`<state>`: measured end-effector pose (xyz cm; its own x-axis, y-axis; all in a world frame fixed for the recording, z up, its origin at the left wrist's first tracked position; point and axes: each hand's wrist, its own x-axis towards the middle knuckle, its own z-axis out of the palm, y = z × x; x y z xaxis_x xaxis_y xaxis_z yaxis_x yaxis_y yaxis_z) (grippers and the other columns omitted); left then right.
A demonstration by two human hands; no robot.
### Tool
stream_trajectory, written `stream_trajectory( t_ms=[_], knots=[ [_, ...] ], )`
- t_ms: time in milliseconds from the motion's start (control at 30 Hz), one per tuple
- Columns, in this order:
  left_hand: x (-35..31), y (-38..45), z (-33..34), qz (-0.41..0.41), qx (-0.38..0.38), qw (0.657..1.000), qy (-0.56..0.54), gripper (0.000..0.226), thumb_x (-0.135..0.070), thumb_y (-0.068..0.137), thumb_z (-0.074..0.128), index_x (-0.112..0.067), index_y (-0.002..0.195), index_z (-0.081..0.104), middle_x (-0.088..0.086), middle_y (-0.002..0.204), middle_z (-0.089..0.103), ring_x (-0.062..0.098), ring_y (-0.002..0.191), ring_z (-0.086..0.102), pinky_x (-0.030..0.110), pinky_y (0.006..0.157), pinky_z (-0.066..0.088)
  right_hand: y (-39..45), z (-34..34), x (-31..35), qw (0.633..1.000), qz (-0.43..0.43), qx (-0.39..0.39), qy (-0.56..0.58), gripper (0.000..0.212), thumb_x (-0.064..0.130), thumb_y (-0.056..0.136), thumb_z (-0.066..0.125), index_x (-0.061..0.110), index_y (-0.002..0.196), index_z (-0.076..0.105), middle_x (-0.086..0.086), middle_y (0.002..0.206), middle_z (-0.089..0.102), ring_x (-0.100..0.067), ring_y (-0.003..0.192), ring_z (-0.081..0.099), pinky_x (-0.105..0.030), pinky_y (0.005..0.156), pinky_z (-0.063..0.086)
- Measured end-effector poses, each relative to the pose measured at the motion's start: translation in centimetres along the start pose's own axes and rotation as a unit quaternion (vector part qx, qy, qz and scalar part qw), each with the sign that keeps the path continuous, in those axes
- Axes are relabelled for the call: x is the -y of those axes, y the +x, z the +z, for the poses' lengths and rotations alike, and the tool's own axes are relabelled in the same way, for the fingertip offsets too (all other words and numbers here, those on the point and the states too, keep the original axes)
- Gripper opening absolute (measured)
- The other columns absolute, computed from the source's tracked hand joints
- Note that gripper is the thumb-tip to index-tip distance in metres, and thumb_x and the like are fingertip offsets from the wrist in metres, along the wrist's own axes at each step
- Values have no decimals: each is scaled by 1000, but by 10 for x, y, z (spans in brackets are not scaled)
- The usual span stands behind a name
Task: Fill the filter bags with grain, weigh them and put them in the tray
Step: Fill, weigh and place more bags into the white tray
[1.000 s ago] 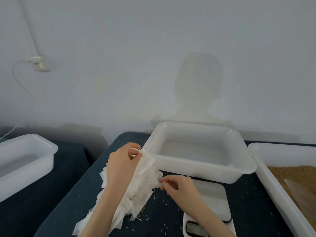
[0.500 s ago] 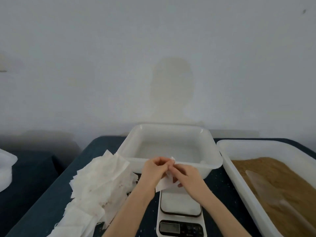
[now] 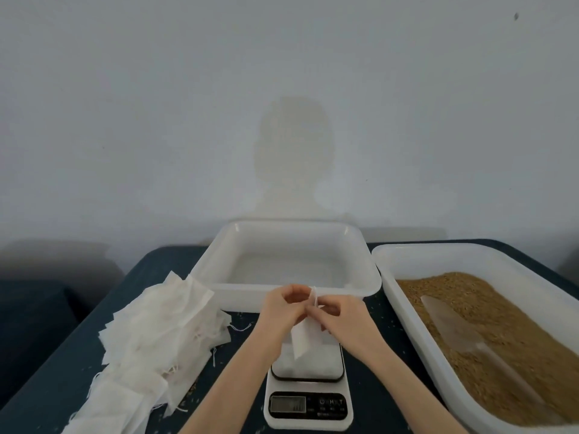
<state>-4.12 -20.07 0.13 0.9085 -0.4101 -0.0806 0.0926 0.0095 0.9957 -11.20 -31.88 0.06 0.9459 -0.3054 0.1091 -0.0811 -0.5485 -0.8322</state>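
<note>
Fingers of both our hands are meeting at the top edge of one filter bag — curled in and pinching its mouth from either side. Our left hand is gripping the left side of that edge with thumb and fingertips drawn together, and our right hand is gripping the right side the same way; how far the mouth is parted between them we cannot tell. The bag is hanging down flat and white from the pinch, its lower end just above the scale, and whether it is touching the weighing plate we cannot tell.

Both our forearms are reaching up from the lower edge of the view and angling inward, so the hands are coming together over the scale, right in front of the near wall of the tray. That white tray is sitting at the far side of the dark desk, open side up.

To our left, a loose heap of spare filter bags is lying on the desk, with thin strings trailing from it. To our right, a long white tub is holding the grain — brown, spread across its floor — and a clear scoop is lying in it. Stray grains are scattered on the desk around the scale, whose display is too dim to read.
</note>
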Motion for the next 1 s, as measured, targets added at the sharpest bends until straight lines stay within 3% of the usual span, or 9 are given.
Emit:
stream_trajectory(
  t_ms=[133, 300, 400, 533, 667, 733, 833, 900, 1000],
  knots=[
    [2, 0, 1, 52, -2, 995, 87, 8, -9, 82, 72, -15, 87, 71, 0, 82, 73, 11, 81, 69, 19, 70, 54, 1, -4, -4, 998, 46, -5, 41, 26, 23, 94, 58, 12, 75, 72, 7, 60, 66, -7, 61, 64, -28, 67, 54],
    [4, 4, 8, 151, -38, 948, 278, 15, -12, 81, 71, -26, 80, 65, -12, 73, 66, 1, 71, 63, 8, 65, 46, -3, -2, -6, 988, 23, -75, -134, 4, 33, 91, 56, 33, 95, 57, 15, 73, 63, -3, 68, 63, -15, 54, 41],
    [6, 7, 12, 182, -45, 929, 319, 17, -12, 82, 69, -27, 80, 62, -14, 74, 63, 0, 71, 61, 5, 64, 44, -5, -3, -6, 972, -26, -93, -216, 14, 29, 94, 54, 31, 93, 40, 14, 76, 57, -7, 67, 61, -18, 52, 43],
    [7, 8, 17, 223, -71, 891, 389, 10, -12, 88, 62, -19, 95, 64, -14, 78, 59, 0, 71, 56, 6, 65, 42, -3, -6, -5, 956, -15, -100, -276, 19, 18, 94, 49, 33, 82, 49, 9, 78, 58, -8, 63, 57, -18, 52, 39],
    [8, 3, 28, 290, -62, 821, 488, 15, -16, 95, 50, -19, 107, 59, -6, 93, 65, 9, 81, 59, 20, 73, 47, -1, -6, -4, 938, -18, -64, -341, 35, 9, 93, 50, 34, 112, 66, 9, 107, 64, -10, 77, 61, -20, 61, 35],
    [4, 2, 31, 309, -55, 829, 464, 16, -15, 94, 52, -20, 107, 61, -9, 92, 64, 6, 81, 58, 19, 75, 47, -1, -9, -4, 938, -15, -57, -342, 34, 8, 94, 48, 27, 115, 67, 6, 106, 64, -14, 81, 63, -20, 61, 34],
    [-1, 1, 27, 299, 10, 887, 351, 27, -22, 89, 62, -27, 115, 57, -20, 102, 59, -3, 95, 57, 16, 88, 46, -4, -21, -4, 951, -1, -35, -307, 30, 9, 92, 42, 21, 104, 67, 3, 94, 64, -19, 83, 64, -23, 58, 36],
    [0, 2, 20, 250, 109, 901, 337, 54, -42, 84, 66, -35, 132, 43, -26, 125, 49, -6, 115, 46, 14, 96, 37, -4, -29, -4, 963, 2, -2, -269, 31, 9, 90, 41, 22, 101, 66, 2, 94, 65, -20, 87, 65, -26, 66, 45],
    [4, 4, 14, 158, 218, 897, 350, 91, -53, 73, 72, -37, 147, 22, -30, 139, 30, -5, 130, 31, 16, 103, 27, -3, -37, -5, 976, -3, 24, -217, 25, 12, 90, 41, 22, 84, 62, 3, 78, 60, -13, 68, 56, -26, 61, 42]
  ],
)
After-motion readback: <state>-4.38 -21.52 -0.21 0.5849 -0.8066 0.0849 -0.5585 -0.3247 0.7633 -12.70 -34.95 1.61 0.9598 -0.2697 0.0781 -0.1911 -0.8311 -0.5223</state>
